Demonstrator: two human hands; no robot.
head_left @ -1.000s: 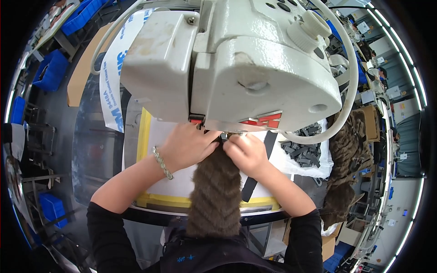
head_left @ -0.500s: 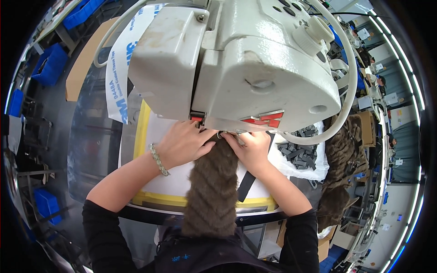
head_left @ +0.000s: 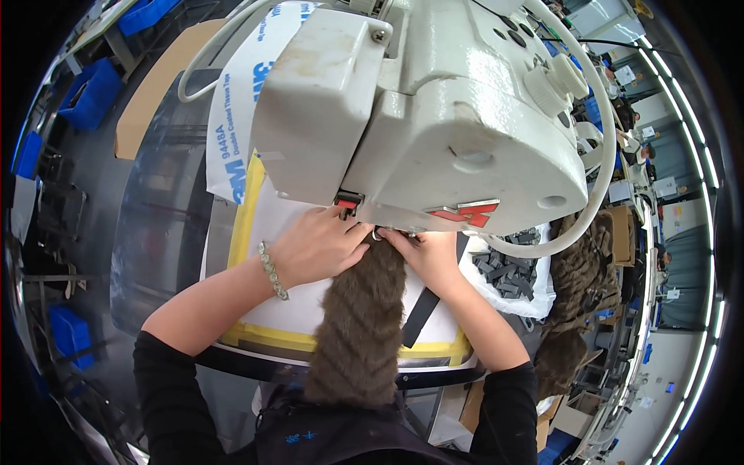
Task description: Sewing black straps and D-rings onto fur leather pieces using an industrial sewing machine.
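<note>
With the right grip [head_left: 426, 252], holds the upper end of a brown fur strip [head_left: 359, 333] near its right edge — with the thumb laid on the pile and the other fingers curled close by. With the left grip [head_left: 322, 246], touches the left edge of the same strip, reaching forward with the index finger under the white sewing machine [head_left: 480, 139]; cannot tell whether pinching the fur there or merely pressing it. Has the strip running lengthwise from under the machine's head, between both wrists, across the tabletop [head_left: 291, 314] and over its front edge to the dark garment [head_left: 364, 434]. Wears a pale bracelet [head_left: 270, 270] on the left wrist and black sleeves [head_left: 174, 395] on both arms. Shows yellow tape [head_left: 246, 205] along the white surface's left and front borders. To the right of the fur, lies slanting: a black strip [head_left: 422, 314], partly under the right forearm. Farther right, holds many small dark pieces [head_left: 508, 271] in a whitish plastic bag [head_left: 535, 302], just beside a heap of brown fur [head_left: 577, 271]. Left of the machine head, hangs down: a white printed ribbon [head_left: 236, 132] — well apart from blue bins [head_left: 89, 93].
</note>
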